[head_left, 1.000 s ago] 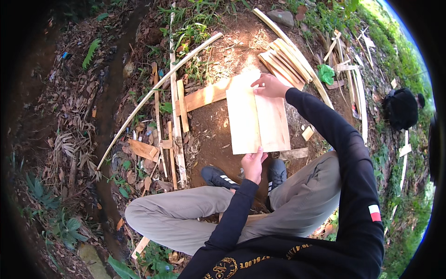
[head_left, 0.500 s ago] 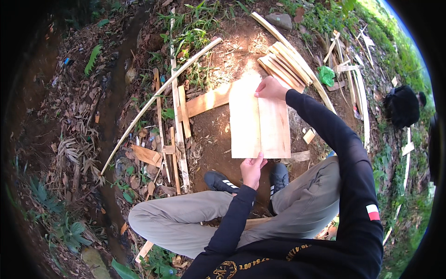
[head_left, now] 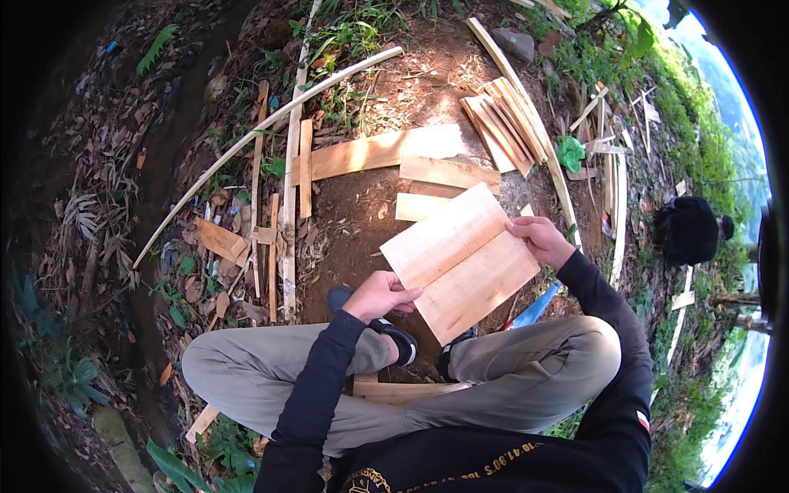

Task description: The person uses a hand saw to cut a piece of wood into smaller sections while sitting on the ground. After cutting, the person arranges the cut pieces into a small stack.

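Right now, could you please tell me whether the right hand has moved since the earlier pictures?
Yes: judged against the stack of boards lying on the ground, the right hand has moved down and rightward in the view, away from the stack.

Left grip (head_left: 380, 296) and right grip (head_left: 544, 240) both closed in a pinch, arms bent.
The left forearm (head_left: 316, 386) is brought in from 7 o'clock and angled toward 1, its grip turned toward 2, with the thumb laid uppermost. The right forearm (head_left: 602, 294) is brought in from 4 o'clock and angled toward 11, its grip turned toward 10. The knees (head_left: 209, 361) are spread toward 8 and 4.
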Demonstrator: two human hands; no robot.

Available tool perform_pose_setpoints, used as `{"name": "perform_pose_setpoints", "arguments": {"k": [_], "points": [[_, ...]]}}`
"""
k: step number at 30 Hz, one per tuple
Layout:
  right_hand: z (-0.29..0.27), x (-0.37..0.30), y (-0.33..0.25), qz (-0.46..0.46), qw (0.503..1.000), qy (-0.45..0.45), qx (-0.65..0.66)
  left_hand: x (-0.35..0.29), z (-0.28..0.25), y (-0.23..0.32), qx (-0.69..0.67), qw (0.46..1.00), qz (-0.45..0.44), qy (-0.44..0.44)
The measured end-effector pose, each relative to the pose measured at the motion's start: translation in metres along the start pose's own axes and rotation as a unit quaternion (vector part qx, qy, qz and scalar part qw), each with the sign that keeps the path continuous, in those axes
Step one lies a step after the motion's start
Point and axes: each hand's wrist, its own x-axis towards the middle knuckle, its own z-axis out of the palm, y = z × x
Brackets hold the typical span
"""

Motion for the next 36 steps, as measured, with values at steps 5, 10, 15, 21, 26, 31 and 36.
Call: {"name": "perform_pose_setpoints", "arguments": {"k": [5, 10, 15, 21, 26, 31, 36], "points": [[0.063, -0.003, 0.01, -0.071, 0.983, 0.059, 0.162, 0.018, -0.045, 0.018, 0.117, 0.949, 0.212, 0.203], [0.084, -0.013, 0.025, -0.104, 0.966, 0.129, 0.198, 0.046, -0.018, 0.044, 0.264, 0.843, 0.202, 0.423], [0.081, -0.022, 0.036, -0.135, 0.951, 0.19, 0.204, 0.064, -0.006, 0.052, 0.276, 0.841, 0.185, 0.426], [0.091, -0.012, 0.048, -0.172, 0.944, 0.175, 0.221, 0.06, -0.031, 0.04, 0.182, 0.88, 0.222, 0.379], [0.112, -0.002, 0.034, -0.151, 0.954, 0.136, 0.222, 0.046, -0.052, 0.049, -0.034, 0.932, 0.181, 0.312], [0.107, 0.004, 0.035, -0.139, 0.953, 0.123, 0.238, 0.046, -0.059, 0.045, -0.079, 0.93, 0.183, 0.309], [0.087, 0.001, 0.026, -0.122, 0.968, 0.093, 0.198, 0.035, -0.022, 0.026, -0.026, 0.912, 0.218, 0.345]]}}
